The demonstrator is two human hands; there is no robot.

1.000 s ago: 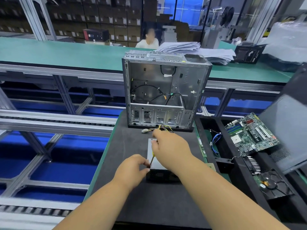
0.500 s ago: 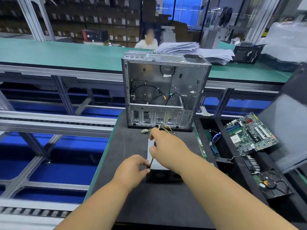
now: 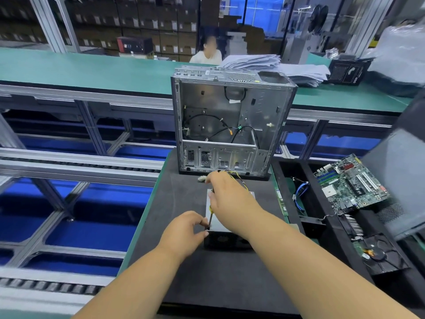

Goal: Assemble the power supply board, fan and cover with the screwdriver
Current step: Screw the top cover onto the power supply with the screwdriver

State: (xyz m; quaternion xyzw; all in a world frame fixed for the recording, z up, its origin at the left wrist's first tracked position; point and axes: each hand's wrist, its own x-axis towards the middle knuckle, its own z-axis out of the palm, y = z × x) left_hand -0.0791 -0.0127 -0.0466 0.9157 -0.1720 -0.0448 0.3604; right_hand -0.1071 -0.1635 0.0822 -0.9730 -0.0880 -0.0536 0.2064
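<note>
Metal power supply unit (image 3: 230, 217) lies on the dark mat (image 3: 207, 272), cover on; the right hand (image 3: 232, 199) grips the screwdriver (image 3: 210, 218) at its near-left corner, where the left hand (image 3: 184, 233) pinches. Judged late-stage: cover screws in progress; remaining count not discernible.

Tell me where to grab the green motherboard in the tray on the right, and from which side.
Grip the motherboard by its bare outer edges, coming from above on its near-left corner. It lies tilted in the black tray with that corner exposed; its face is crowded with slots and connectors, so fingers are probably better kept off it. The dark panel on its right seems to block that side.
</note>
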